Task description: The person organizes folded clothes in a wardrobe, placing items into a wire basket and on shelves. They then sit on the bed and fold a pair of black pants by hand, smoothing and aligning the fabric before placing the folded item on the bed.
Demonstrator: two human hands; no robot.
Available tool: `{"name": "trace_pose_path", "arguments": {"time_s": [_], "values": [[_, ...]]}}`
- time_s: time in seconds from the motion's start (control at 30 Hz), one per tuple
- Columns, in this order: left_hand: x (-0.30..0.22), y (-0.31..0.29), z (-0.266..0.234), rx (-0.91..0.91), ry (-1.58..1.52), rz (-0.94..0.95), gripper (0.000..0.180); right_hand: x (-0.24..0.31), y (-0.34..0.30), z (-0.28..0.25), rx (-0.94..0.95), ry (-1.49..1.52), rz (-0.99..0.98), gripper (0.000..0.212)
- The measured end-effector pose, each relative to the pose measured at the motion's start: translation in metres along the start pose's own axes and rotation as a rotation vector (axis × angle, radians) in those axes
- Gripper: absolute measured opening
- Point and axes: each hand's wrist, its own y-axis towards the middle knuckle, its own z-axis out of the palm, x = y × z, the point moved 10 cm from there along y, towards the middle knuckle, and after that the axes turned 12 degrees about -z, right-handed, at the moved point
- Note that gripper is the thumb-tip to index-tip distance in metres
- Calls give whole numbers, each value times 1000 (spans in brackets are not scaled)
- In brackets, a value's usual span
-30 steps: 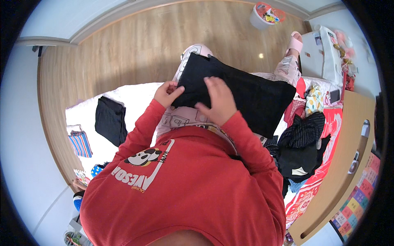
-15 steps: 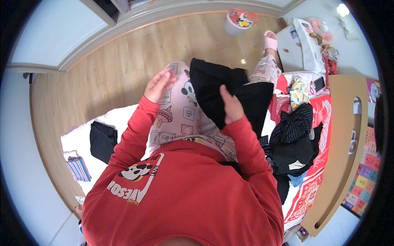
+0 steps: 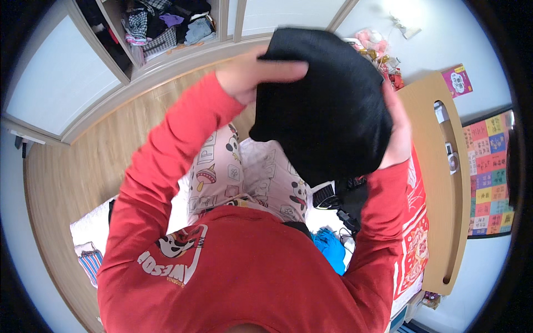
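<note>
A black garment (image 3: 327, 105), its exact kind not clear, is held up in front of me between both hands, above my lap. My left hand (image 3: 258, 73) grips its upper left edge, thumb lying across the front and the other fingers behind the cloth. Along the right edge is my right hand (image 3: 398, 130), slightly blurred, closed on the cloth with part of the fingers hidden. The lower edge of the garment hangs free over my patterned pink trousers (image 3: 219, 172).
Dark clothes (image 3: 351, 200) and a bright blue cloth (image 3: 330, 248) lie on the bed to my right, beside a wooden headboard (image 3: 438, 222). A striped pouch (image 3: 90, 265) lies at the left. An open wardrobe (image 3: 166, 33) holds clothes at the far side.
The black garment has risen from my lap, and my left hand, free before, now holds it too. My view has tilted up and turned, bringing the open wardrobe into sight.
</note>
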Motion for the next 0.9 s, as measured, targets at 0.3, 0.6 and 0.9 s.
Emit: {"name": "trace_pose_path", "arguments": {"time_s": [0.3,0.6,0.9], "values": [[-108,-39,37,-104,60,-84,31,32,7,107,648,-202,167,33],[-153,-28,-69,-474,704,183,34,8,139,89,517,-596,-24,9],[-35,-101,5,-59,1381,554,29,-55,52,-24,1175,-1932,-725,34]]}}
